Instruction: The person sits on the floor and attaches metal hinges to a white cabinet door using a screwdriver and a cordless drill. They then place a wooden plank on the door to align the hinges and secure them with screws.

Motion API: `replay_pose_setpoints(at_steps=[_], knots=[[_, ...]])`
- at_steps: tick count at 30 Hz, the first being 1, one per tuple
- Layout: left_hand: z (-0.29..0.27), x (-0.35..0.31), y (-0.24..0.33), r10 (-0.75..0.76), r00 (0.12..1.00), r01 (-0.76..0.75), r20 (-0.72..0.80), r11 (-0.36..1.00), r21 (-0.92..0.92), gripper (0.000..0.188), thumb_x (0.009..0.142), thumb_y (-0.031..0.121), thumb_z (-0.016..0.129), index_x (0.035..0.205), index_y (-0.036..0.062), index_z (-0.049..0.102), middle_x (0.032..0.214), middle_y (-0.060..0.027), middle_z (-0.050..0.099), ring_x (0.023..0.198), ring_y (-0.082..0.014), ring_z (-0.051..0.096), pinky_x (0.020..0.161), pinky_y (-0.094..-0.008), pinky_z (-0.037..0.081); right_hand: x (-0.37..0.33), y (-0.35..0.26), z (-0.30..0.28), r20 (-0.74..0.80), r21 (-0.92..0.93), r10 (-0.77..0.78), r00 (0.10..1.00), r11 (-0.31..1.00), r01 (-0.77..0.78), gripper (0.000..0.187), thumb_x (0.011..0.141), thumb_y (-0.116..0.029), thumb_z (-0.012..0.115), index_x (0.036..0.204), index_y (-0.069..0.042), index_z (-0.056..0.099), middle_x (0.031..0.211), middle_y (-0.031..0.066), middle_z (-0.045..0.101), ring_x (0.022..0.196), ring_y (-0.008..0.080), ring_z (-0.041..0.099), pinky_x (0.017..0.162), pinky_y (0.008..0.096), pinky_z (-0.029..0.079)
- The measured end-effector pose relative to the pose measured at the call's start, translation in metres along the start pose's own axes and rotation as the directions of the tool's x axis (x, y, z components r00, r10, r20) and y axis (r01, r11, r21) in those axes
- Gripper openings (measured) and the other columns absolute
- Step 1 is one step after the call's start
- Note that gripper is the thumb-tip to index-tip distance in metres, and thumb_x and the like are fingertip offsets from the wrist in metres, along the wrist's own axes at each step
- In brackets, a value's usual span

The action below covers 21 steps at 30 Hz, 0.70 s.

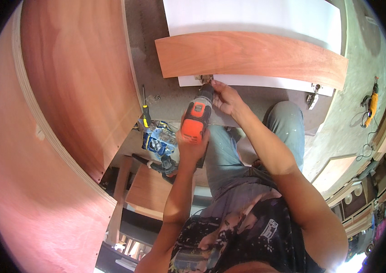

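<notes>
Orange-and-black drill (196, 123): above person's lap, nose at metal hinge (204, 78) along edge of white panel (256, 81). Left to right: crinkled blue bag (155, 142), contents unclear. Left hand (192, 146) wrapped firmly round drill; likely hefty, rigid, front-heavy, best held there. Right hand (224, 98) by hinge, fingertips drawn together; cannot tell what they hold. Hinge probably hard, slick, best pinched. Far right, wooden compartments (359, 219), contents mostly too small to tell.

Woodworking workshop: large wooden panels (72, 91), orange drill (196, 125), screwdriver (146, 114).
</notes>
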State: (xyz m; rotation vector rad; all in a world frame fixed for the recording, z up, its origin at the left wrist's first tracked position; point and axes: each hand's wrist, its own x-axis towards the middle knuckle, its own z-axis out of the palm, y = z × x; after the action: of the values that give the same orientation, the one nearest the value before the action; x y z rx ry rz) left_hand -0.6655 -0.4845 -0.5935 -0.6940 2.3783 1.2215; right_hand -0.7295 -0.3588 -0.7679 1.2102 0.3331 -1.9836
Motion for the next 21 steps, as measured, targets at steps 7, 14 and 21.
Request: replay_pose_setpoints(at_steps=[7, 14, 21], knots=[[-0.002, 0.007, -0.002, 0.058, 0.998, -0.061, 0.026, 0.987, 0.150, 0.048, 0.073, 0.019, 0.072, 0.115, 0.0020, 0.057, 0.095, -0.0173, 0.067, 0.085, -0.0390, 0.064, 0.077, -0.0439, 0.050, -0.002, -0.002, 0.001, -0.045, -0.017, 0.016, 0.999, 1.000, -0.017, 0.021, 0.097, -0.018, 0.059, 0.117, -0.010, 0.060, 0.100, 0.0029, 0.068, 0.084, 0.0153, 0.066, 0.073, 0.0331, 0.056], [-0.004, 0.008, 0.003, -0.014, 0.998, 0.000, 0.068, 0.980, 0.201, 0.041, 0.075, 0.023, 0.072, 0.108, 0.0026, 0.060, 0.095, -0.0172, 0.065, 0.088, -0.0396, 0.061, 0.082, -0.0473, 0.046, -0.006, -0.005, 0.008, -0.055, -0.058, 0.011, 0.998, 0.998, -0.014, 0.019, 0.098, -0.020, 0.058, 0.115, -0.013, 0.060, 0.100, 0.0011, 0.067, 0.086, 0.0145, 0.063, 0.079, 0.0336, 0.053], [-0.005, 0.011, 0.007, 0.018, 0.999, -0.024, 0.043, 0.988, 0.154, 0.037, 0.075, 0.024, 0.072, 0.102, 0.0022, 0.061, 0.091, -0.0160, 0.066, 0.085, -0.0391, 0.061, 0.079, -0.0468, 0.047, -0.010, -0.008, 0.010, -0.078, -0.073, 0.023, 0.997, 0.997, -0.028, 0.013, 0.098, -0.016, 0.056, 0.108, -0.010, 0.062, 0.097, 0.0042, 0.069, 0.085, 0.0162, 0.069, 0.076, 0.0325, 0.060]])
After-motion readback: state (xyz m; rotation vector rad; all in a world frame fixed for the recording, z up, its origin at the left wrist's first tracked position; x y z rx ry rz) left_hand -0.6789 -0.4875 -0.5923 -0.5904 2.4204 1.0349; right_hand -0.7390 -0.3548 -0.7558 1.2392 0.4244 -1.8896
